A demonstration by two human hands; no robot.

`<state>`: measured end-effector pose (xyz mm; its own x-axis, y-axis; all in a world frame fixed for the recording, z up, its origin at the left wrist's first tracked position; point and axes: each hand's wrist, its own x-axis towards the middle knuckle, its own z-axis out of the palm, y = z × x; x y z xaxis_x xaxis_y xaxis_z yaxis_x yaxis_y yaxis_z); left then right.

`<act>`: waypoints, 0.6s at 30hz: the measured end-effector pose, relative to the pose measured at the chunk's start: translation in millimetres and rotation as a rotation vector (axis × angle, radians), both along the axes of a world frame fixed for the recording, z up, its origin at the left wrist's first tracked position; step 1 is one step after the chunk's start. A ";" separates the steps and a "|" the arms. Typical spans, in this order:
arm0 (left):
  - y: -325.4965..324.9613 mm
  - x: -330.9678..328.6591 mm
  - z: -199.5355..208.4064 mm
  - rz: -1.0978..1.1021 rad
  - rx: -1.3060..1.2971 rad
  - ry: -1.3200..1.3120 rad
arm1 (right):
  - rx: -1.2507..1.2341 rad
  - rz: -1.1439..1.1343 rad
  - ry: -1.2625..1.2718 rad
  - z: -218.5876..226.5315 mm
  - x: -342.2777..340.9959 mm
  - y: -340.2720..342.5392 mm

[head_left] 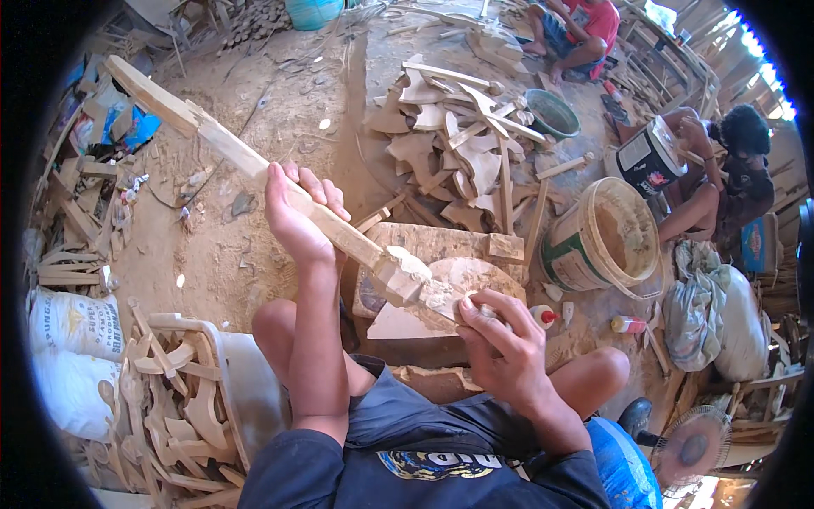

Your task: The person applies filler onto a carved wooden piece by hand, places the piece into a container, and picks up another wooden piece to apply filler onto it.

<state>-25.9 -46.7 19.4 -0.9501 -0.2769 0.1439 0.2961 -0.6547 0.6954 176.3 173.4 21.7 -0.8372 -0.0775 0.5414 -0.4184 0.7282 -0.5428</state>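
A long carved wooden piece (pixel 346 239) slants across the middle, its far end at the upper left. My left hand (pixel 298 212) is closed round its shaft, thumb along the upper side. Toward the near end the piece thickens into a shaped, knobby part. My right hand (pixel 507 346) pinches that end; whether something small lies under its fingertips is hidden. Below the near end are a low wooden block (pixel 424 240) and a pale sheet with a rounded edge (pixel 479 276), between my bent knees.
Cut wooden parts lie heaped ahead (pixel 471 161), near a green basin (pixel 553 114). To the right stand a dusty bucket (pixel 585 246), a bottle with a red cap (pixel 545 316) and a fan (pixel 694 447). A crate of wood parts (pixel 254 386) is at left. Two people sit at the upper right.
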 end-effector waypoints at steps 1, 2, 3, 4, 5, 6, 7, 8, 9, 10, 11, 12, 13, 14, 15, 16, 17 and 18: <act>0.7 -0.1 1.5 -0.010 0.026 -0.021 | 0.009 -0.008 -0.006 2.6 0.7 2.5; 1.5 -0.6 1.7 -0.021 0.053 -0.042 | 0.011 -0.011 -0.007 5.2 0.6 2.4; -0.4 -0.1 2.0 -0.017 0.051 -0.042 | 0.007 -0.039 0.007 8.3 0.6 1.1; -2.7 -0.1 1.8 -0.020 0.061 -0.038 | 0.004 -0.067 0.022 9.8 0.5 -0.3; -4.4 0.2 1.9 -0.022 0.071 -0.034 | 0.002 -0.063 0.021 7.9 -0.1 -2.9; -2.9 -0.1 1.6 -0.025 0.073 -0.035 | 0.004 -0.047 0.031 4.2 -0.9 -6.0; -0.9 -0.1 1.7 -0.034 0.082 -0.036 | 0.006 -0.030 0.040 2.0 -1.2 -8.0; 1.2 -0.1 1.9 -0.044 0.090 -0.036 | 0.008 -0.033 0.040 1.6 -0.8 -8.8; 1.3 0.5 2.6 -0.043 0.088 -0.037 | 0.003 -0.029 0.024 0.7 -0.6 -10.3; 1.6 1.3 3.6 -0.032 0.078 -0.048 | -0.002 -0.026 0.009 0.1 -0.2 -11.1; 1.5 2.0 3.9 -0.022 0.068 -0.059 | -0.005 -0.026 0.008 2.6 1.0 -8.1; 1.4 2.4 3.9 -0.022 0.066 -0.058 | 0.023 -0.018 -0.036 8.4 2.4 -1.6; 1.3 3.2 3.8 -0.033 0.065 -0.050 | 0.051 -0.011 -0.081 11.6 3.1 2.6; 1.3 3.9 3.7 -0.044 0.063 -0.041 | 0.049 -0.011 -0.081 11.7 3.2 3.7; 1.1 3.1 3.0 -0.046 0.062 -0.041 | 0.028 -0.029 -0.058 12.0 3.2 5.2; 0.0 1.9 1.2 -0.039 0.059 -0.037 | 0.006 -0.046 -0.036 12.1 2.9 6.4; -0.1 1.1 0.1 -0.032 0.055 -0.035 | 0.017 -0.047 0.005 11.2 0.5 6.3; 0.8 1.6 1.4 -0.034 0.057 -0.032 | 0.019 -0.049 0.008 9.3 0.3 4.2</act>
<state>-24.3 -45.9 20.7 -0.9628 -0.2514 0.0986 0.2516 -0.7027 0.6655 176.6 177.6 31.0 -0.8361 -0.0469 0.5466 -0.3861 0.7580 -0.5256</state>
